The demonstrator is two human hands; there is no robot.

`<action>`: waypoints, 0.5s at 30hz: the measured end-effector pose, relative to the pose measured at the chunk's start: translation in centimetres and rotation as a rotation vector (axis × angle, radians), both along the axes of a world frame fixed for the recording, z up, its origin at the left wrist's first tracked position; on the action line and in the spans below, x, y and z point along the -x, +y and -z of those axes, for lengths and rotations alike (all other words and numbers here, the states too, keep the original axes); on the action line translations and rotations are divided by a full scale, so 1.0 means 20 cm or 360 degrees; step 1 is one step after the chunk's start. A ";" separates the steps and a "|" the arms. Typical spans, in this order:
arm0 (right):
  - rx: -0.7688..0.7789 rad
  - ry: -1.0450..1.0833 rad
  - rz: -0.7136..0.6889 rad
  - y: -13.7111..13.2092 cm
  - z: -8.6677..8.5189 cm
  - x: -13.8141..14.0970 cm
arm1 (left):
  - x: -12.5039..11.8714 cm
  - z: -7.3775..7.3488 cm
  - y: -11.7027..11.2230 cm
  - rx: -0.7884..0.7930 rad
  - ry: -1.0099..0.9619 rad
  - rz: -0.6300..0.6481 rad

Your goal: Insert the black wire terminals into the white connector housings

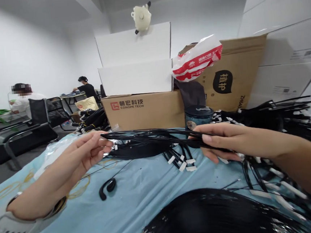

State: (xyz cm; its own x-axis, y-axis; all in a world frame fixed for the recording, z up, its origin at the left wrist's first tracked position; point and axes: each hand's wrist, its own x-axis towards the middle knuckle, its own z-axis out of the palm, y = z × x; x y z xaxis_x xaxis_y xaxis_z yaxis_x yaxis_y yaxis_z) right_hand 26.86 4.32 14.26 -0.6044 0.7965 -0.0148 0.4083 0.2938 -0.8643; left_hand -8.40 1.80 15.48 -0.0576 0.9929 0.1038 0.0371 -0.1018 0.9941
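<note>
A bundle of thin black cables (pixel 146 134) stretches between my two hands above the table. My left hand (pixel 90 148) pinches its left end between thumb and fingers. At the other end, my right hand (pixel 223 139) is wrapped round the cables, thumb on top. White tags or connectors (pixel 185 163) on black leads lie below the bundle, just left of my right hand. A black ear-hook earpiece (pixel 107 189) rests on the light blue cloth (pixel 136 212), nearer to me than the bundle. A large mass of black cables (pixel 208 217) fills the near edge.
Behind stand a brown carton (pixel 144 112) with white boxes (pixel 137 76) on it, a dark blue lidded tub (pixel 199 114) and a plastic bag (pixel 198 58). More black cables (pixel 288 115) pile up at right. Two people sit in the background left, near a black chair (pixel 40 121).
</note>
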 end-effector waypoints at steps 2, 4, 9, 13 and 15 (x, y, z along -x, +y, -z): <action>-0.0004 -0.0038 0.0054 -0.02 -0.01 -0.02 | -0.03 -0.02 -0.03 0.0088 -0.0010 -0.0018; -0.0034 -0.0096 0.0088 -0.05 -0.03 -0.04 | -0.06 -0.04 -0.04 0.0123 -0.0034 -0.0084; -0.0299 -0.0360 0.0327 -0.09 -0.05 -0.09 | -0.05 -0.03 -0.02 0.0114 -0.0185 -0.0065; -0.0479 -0.0454 0.0487 -0.11 -0.07 -0.10 | -0.01 0.01 0.02 0.0112 -0.0233 -0.0030; -0.0508 -0.0406 0.0531 -0.12 -0.08 -0.09 | 0.00 0.03 0.03 0.0127 -0.0261 0.0001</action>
State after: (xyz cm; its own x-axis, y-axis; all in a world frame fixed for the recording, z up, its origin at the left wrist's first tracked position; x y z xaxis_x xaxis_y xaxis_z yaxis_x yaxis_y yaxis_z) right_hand 28.69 1.97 15.88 -0.3264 0.9338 0.1467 0.7103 0.3446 -0.6138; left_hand -8.33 2.39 14.90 -0.0667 0.9977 0.0141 -0.1265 -0.0224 0.9917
